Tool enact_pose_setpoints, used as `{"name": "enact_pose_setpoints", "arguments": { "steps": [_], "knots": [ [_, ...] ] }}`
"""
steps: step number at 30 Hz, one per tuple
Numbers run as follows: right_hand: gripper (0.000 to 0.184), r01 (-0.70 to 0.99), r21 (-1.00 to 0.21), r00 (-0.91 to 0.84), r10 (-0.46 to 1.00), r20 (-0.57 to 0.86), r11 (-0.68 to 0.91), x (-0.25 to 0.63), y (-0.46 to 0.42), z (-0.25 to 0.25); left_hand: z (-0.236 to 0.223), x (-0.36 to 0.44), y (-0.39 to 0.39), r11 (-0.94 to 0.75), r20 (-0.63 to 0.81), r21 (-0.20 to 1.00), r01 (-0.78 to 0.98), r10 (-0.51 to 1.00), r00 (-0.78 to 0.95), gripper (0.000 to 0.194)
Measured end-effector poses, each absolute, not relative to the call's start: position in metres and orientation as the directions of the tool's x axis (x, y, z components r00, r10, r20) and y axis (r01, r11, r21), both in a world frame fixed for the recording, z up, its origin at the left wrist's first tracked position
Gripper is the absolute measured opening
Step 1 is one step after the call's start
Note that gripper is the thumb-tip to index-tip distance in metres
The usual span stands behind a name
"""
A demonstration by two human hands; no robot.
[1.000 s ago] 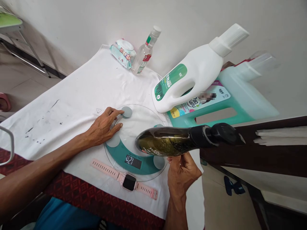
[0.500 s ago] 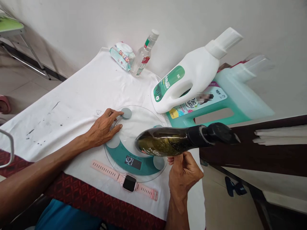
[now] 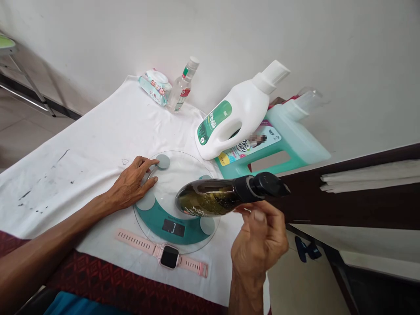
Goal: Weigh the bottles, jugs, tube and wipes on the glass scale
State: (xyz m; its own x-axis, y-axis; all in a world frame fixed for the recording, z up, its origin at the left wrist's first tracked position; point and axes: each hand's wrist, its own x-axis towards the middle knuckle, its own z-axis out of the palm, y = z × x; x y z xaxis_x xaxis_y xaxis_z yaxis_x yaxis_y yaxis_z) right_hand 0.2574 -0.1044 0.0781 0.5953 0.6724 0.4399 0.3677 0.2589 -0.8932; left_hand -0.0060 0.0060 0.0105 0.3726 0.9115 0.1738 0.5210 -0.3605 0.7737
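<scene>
My left hand [image 3: 133, 183] rests at the left rim of a round glass scale [image 3: 193, 239]. Its thumb and forefinger are spread over the glass, the forefinger by a grey disc. A dark green pump bottle [image 3: 210, 197] with a black pump head stands over the scale. Close beside the bottle's neck is my right hand [image 3: 259, 238], its thumb apart from the other fingers; some fingertips are partly hidden behind the bottle. I see no firm grip on it. On the scale's dark display [image 3: 173, 227], light marks are hard to read. A pink watch [image 3: 169, 257] lies in front.
A white jug [image 3: 243, 105] and a green jug [image 3: 295, 135] stand at the right rear of the white cloth [image 3: 108, 127]. Further back are a clear bottle [image 3: 180, 92] and a wipes pack [image 3: 155, 87]. A wall rises behind the table.
The view has shifted, so the table things appear further left. My right hand has risen along the bottle, and its thumb now shows apart. The display's digits have changed. My left hand stays on the scale.
</scene>
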Motion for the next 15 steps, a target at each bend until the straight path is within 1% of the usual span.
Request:
{"name": "enact_pose_setpoints", "arguments": {
  "steps": [3,4,5,6,7,10,11,12,13,15],
  "knots": [
    [0.095,0.24,-0.904,0.389,0.819,0.422,0.352,0.244,-0.1,0.089,0.014,-0.006,0.005,-0.344,0.142,0.778,0.526,0.911,0.386,0.044],
    [0.104,0.234,-0.904,0.341,0.841,0.42,0.357,0.238,-0.098,0.093,0.015,-0.006,0.005,-0.345,0.14,0.779,0.524,0.91,0.391,0.043],
    [0.105,0.253,-0.902,0.327,0.847,0.419,0.349,0.232,-0.095,0.097,0.016,-0.006,0.004,-0.347,0.142,0.781,0.519,0.908,0.394,0.043],
    [0.099,0.286,-0.899,0.337,0.844,0.418,0.331,0.225,-0.092,0.101,0.016,-0.007,0.004,-0.35,0.146,0.785,0.512,0.907,0.395,0.043],
    [0.088,0.321,-0.897,0.36,0.836,0.413,0.305,0.219,-0.089,0.105,0.016,-0.007,0.004,-0.352,0.154,0.789,0.504,0.907,0.393,0.043],
    [0.036,0.399,-0.888,0.41,0.822,0.395,0.228,0.208,-0.078,0.115,0.01,-0.007,0.004,-0.371,0.189,0.793,0.484,0.904,0.383,0.043],
    [0.026,0.41,-0.885,0.413,0.821,0.394,0.219,0.206,-0.074,0.118,0.007,-0.006,0.004,-0.38,0.204,0.791,0.479,0.902,0.38,0.043],
    [0.022,0.413,-0.884,0.418,0.816,0.398,0.22,0.205,-0.069,0.122,0.004,-0.006,0.004,-0.389,0.219,0.789,0.475,0.901,0.374,0.043],
    [0.022,0.413,-0.88,0.432,0.801,0.414,0.233,0.204,-0.063,0.127,0.001,-0.005,0.004,-0.397,0.232,0.789,0.469,0.9,0.37,0.044],
    [0.022,0.416,-0.858,0.465,0.74,0.485,0.301,0.201,-0.045,0.139,-0.003,-0.004,0.004,-0.403,0.253,0.794,0.454,0.9,0.355,0.044]
  ]
}}
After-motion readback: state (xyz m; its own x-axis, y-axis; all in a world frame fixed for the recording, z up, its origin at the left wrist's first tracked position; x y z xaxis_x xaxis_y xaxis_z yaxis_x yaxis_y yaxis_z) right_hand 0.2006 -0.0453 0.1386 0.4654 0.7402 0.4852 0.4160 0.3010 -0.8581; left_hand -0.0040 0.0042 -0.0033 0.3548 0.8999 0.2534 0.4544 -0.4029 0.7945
